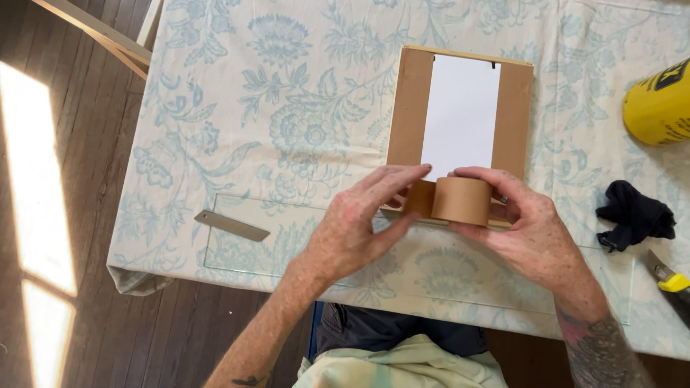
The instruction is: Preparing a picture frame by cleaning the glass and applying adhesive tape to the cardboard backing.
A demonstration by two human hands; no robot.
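My right hand point(528, 226) grips a roll of brown paper tape point(461, 200), held upright at the near edge of a frame back point(514, 108). That frame back lies flat on the table, with brown tape strips down both sides and a white sheet point(461, 115) in the middle. My left hand point(356, 223) rests at the roll's left side, its fingertips on the loose tape end point(419, 198) against the frame's near left corner.
A floral blue-and-white cloth point(287, 108) covers the table. A clear glass pane point(237, 248) lies near the front edge, a grey metal strip point(231, 225) on it. On the right are a yellow container point(658, 108), a black cloth point(636, 214) and a yellow utility knife point(668, 282).
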